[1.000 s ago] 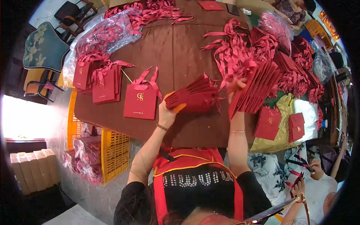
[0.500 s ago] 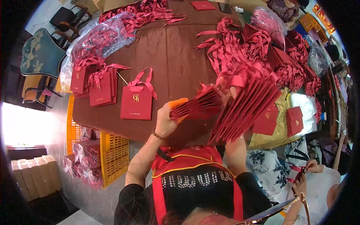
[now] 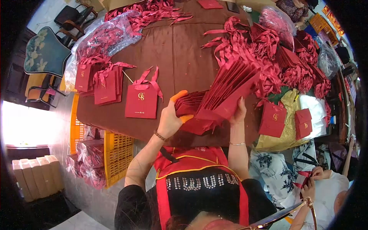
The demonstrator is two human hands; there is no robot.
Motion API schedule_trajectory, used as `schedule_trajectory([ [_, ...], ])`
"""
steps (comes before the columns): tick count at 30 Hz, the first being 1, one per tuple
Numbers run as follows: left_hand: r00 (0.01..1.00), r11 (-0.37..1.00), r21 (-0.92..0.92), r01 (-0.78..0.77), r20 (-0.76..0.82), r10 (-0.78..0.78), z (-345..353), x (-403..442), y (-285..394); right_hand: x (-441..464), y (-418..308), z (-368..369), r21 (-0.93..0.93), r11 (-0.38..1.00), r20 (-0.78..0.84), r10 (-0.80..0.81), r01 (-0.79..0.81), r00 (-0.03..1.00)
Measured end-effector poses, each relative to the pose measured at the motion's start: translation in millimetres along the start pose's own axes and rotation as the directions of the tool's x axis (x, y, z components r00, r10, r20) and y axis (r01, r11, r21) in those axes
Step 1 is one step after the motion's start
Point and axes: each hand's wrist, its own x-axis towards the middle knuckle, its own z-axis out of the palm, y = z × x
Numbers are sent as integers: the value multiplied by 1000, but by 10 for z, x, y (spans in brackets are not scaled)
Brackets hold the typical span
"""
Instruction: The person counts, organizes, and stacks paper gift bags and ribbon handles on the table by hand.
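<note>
My left hand [image 3: 171, 117], with orange covers on thumb and finger, grips a stack of small red paper bags [image 3: 189, 102] by its side. Fingers of my right hand [image 3: 239, 111] close on a thicker fanned stack of red bags [image 3: 230, 90], tilted over the table. The two stacks touch between my hands, and their lower parts overlap. A single red bag with gold lettering [image 3: 141, 100] lies to the left, its ribbon handles spread upward.
The brown-covered table [image 3: 180, 50] carries more red bags at left [image 3: 108, 88], ribboned piles at right [image 3: 293, 69] and a plastic-wrapped heap [image 3: 107, 38]. A yellow crate [image 3: 118, 157] stands below. A co-worker's hands [image 3: 312, 180] hold ribbon at lower right.
My right hand's stack has swung down and left from the right side, and now meets the stack in my left hand. The left stack has turned and sits lower.
</note>
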Motion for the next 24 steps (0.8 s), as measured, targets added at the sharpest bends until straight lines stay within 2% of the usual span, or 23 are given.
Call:
schedule_trajectory([
  [1,999,999,-10,-32,-4,32,6,-23,-40,-13,-5,-28,-87,996,-8,-12,12,1000],
  [2,1000,1000,-7,-27,-4,27,1,-47,-33,-17,-12,-49,-84,996,-11,-8,7,1000],
  [4,998,997,-50,57,15,-56,-16,-83,-8,7,-31,-73,26,1000,158,4,-8,987],
  [8,1000,997,-70,12,1,-12,-5,-169,-143,-69,-9,-117,42,999,94,21,-25,995],
  [11,999,993,-115,-18,43,23,-3,-247,-169,-117,19,-317,328,928,237,101,-178,966],
  [12,999,994,-110,-11,38,15,15,-266,-190,-124,37,-348,332,925,237,109,-186,965],
  [14,1000,994,-106,-13,2,13,50,-287,-248,-135,49,-416,231,972,191,-5,-40,982],
  [15,1000,994,-105,-9,0,9,55,-289,-272,-139,87,-745,204,960,-61,206,-189,977],
  [16,1000,991,-131,-16,-12,15,60,-285,-294,-154,88,-725,203,960,-61,209,-193,976],
  [18,1000,987,-159,-24,-24,20,60,-290,-286,-188,33,-493,181,964,191,159,-194,968],
  [20,999,999,-49,20,-32,-22,43,-293,-226,-191,-18,-443,116,982,182,128,-150,975],
  [22,999,998,-62,15,-33,-17,55,-298,-277,-226,17,-683,99,981,186,145,-166,972],
  [23,999,997,-74,9,-34,-12,60,-297,-278,-278,-16,-625,6,992,77,127,-127,989],
  [24,999,997,-74,9,-34,-12,62,-297,-268,-297,-60,-602,6,992,78,126,-127,989],
])
